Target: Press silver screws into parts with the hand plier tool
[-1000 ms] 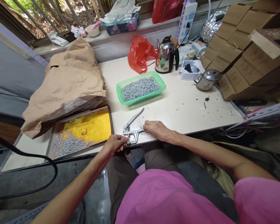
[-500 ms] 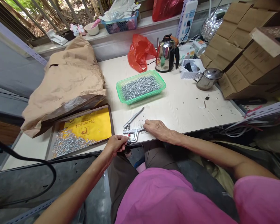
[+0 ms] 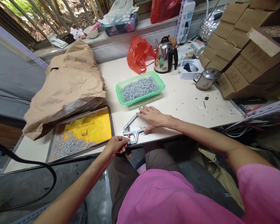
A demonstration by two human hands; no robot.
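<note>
Snap-fastener pliers [image 3: 133,133] with grey metal handles and a coiled spring lie at the front edge of the table, handles spread apart. My left hand [image 3: 118,144] is closed in a pinch at their jaw, beside a small red part; whatever the fingertips hold is too small to make out. Over the handle ends, my right hand [image 3: 154,118] is open, its fingers stretched at the upper handle and the thumb near the lower one. Behind it stands a green plastic basket [image 3: 163,85] full of small silvery metal pieces.
Left of the pliers is a shallow tray [image 3: 109,119] with a yellow bag [image 3: 96,126] and loose metal pieces [image 3: 70,145]. A large brown paper sack [image 3: 67,81] leans behind it. Further back are a red plastic bag [image 3: 138,54], a kettle [image 3: 162,57], a lidded metal pot [image 3: 206,81] and cardboard boxes [image 3: 249,68].
My right hand has opened from a closed shape by the lower handle and reached up and away, fingers spreading to the upper handle. My left hand stays at the jaw.
</note>
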